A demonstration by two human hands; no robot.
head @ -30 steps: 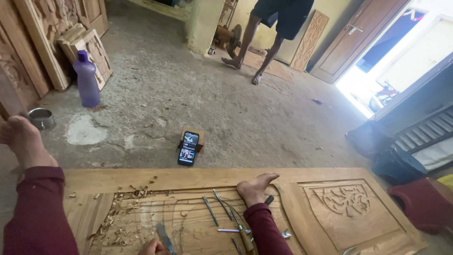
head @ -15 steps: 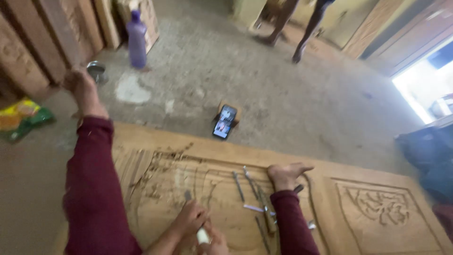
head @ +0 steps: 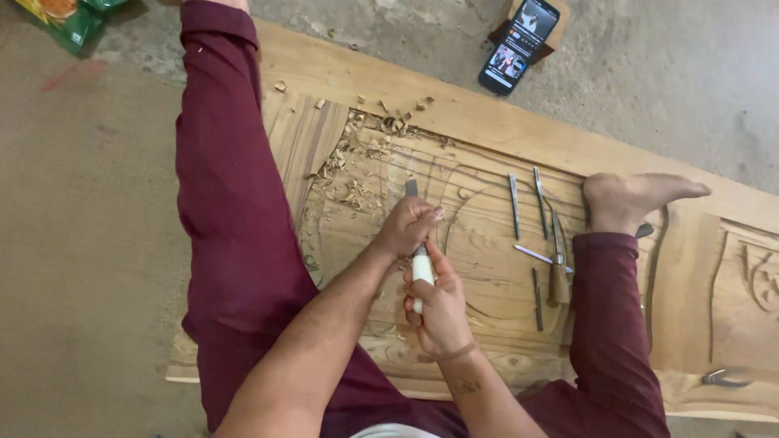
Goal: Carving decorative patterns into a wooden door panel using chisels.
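I sit on a long carved wooden door panel (head: 487, 130) lying on the floor, my legs in maroon trousers spread over it. My left hand (head: 408, 225) is closed around the blade end of a chisel (head: 419, 264) with a white handle. My right hand (head: 436, 308) grips that white handle just behind. The chisel tip rests on the carved relief near a heap of wood shavings (head: 357, 166).
Several loose chisels (head: 540, 235) lie on the panel beside my right foot (head: 629, 197). A phone (head: 519, 45) with a lit screen leans on a small block on the concrete floor beyond the panel. A green packet (head: 69, 18) lies at the top left.
The view has tilted down from the room to the panel. Both hands have come together on the white-handled chisel over the carving.
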